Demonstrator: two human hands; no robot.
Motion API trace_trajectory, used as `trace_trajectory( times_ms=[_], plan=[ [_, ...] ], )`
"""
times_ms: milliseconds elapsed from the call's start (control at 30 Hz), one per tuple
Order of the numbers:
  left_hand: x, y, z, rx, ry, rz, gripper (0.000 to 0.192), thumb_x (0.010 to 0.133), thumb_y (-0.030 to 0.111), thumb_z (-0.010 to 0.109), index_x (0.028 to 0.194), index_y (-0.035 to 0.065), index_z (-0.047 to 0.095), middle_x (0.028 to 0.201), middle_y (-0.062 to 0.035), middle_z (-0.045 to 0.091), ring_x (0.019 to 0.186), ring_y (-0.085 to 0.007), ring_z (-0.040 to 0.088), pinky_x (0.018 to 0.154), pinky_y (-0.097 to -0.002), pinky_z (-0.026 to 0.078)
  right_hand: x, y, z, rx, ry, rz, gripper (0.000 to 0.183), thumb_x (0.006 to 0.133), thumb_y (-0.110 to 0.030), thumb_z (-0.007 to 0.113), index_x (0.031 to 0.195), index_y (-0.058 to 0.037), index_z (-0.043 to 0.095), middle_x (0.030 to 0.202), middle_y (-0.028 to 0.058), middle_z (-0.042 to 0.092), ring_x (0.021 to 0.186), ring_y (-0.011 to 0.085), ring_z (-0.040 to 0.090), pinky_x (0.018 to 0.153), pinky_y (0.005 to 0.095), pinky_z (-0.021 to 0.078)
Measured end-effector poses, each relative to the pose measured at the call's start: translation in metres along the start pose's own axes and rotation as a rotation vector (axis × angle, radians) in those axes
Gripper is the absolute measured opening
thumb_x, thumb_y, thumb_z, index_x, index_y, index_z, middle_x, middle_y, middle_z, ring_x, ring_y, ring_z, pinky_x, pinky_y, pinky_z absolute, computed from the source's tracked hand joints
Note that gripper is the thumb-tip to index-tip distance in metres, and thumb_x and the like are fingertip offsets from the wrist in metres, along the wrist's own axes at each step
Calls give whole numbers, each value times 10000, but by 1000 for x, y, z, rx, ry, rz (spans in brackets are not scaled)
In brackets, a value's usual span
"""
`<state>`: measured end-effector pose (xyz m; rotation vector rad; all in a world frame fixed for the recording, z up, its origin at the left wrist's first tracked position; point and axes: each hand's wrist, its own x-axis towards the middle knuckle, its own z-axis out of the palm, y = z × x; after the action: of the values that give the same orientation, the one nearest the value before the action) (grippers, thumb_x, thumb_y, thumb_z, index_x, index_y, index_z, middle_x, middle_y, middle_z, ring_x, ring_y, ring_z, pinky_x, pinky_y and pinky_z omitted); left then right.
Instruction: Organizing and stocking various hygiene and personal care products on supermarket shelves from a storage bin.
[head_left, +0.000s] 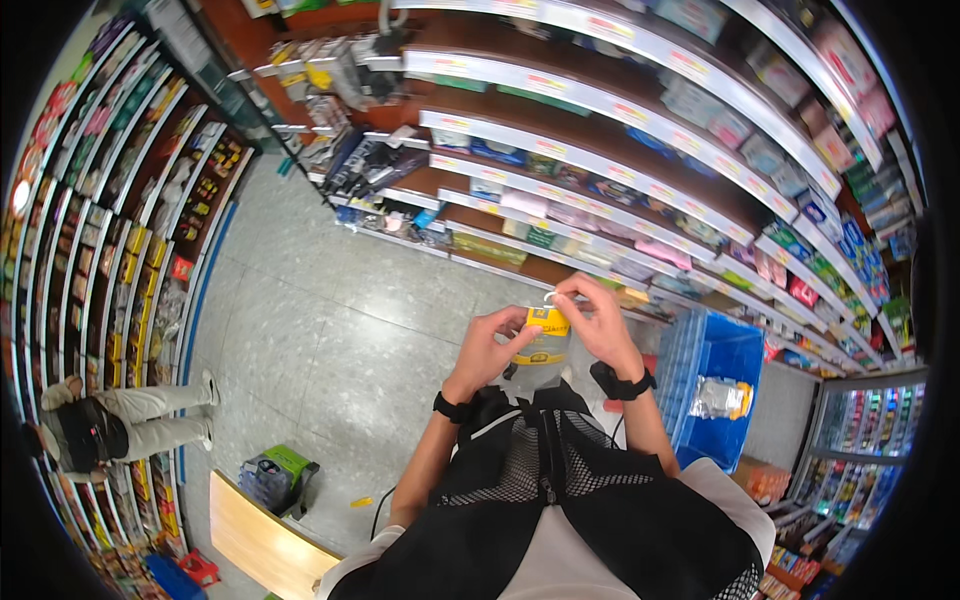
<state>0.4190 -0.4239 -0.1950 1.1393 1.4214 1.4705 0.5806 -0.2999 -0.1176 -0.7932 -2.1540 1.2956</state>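
A hanging package (551, 341) with a yellow header and a grey, partly see-through lower part is held up before my chest. My left hand (491, 345) grips its left edge, thumb across the front. At its top, my right hand (596, 319) pinches a small white hook (550, 297) between thumb and fingers. The package bears writing. What lies behind it, including the hidden fingers of my left hand, cannot be seen.
To my right stands a blue plastic crate (684, 375) holding a silver-and-yellow packet (721, 397). Stocked shelves (600, 195) run ahead. A person (97, 427) stands by the left shelves. A pale wooden board (262, 536) and a green-and-grey pack (276, 480) are lower left.
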Motion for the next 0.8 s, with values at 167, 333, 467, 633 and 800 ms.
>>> trace_trajectory(
  times_ms=[167,333,467,633,800],
  plan=[
    [-5,2,-51,84,80,10,234,909,154,778,1069,-9,723,942,-82,766,831,-109,681,765,-287,542,23,12,49,101,-18,21,119,962,-108,684,1004,1,657,945,49,674,894,122,657,738,286,547],
    [-28,-21,-92,100,236,-43,220,900,151,785,1043,-9,740,945,-84,764,830,-118,678,768,-292,541,39,24,103,461,-215,109,169,975,-95,697,1111,-22,628,1080,21,667,1030,121,642,931,313,519],
    [-29,-36,-137,105,353,-114,232,900,157,782,1061,-5,741,936,-94,762,829,-128,685,771,-296,543,81,33,147,408,-401,148,183,976,-90,697,1135,-10,650,1099,38,674,1066,131,645,952,321,519],
    [-26,-44,-202,85,429,-173,240,912,178,770,1072,1,741,936,-91,767,834,-141,699,785,-304,548,138,25,208,453,-495,127,184,988,-97,679,1140,4,655,1090,60,696,1060,144,670,958,328,537],
    [-1,-33,-274,113,476,-181,223,918,175,764,1062,5,746,935,-77,771,835,-128,682,784,-303,539,202,7,257,395,-544,28,162,984,-94,671,1095,24,668,1063,82,725,1004,155,698,916,343,567]
  ],
)
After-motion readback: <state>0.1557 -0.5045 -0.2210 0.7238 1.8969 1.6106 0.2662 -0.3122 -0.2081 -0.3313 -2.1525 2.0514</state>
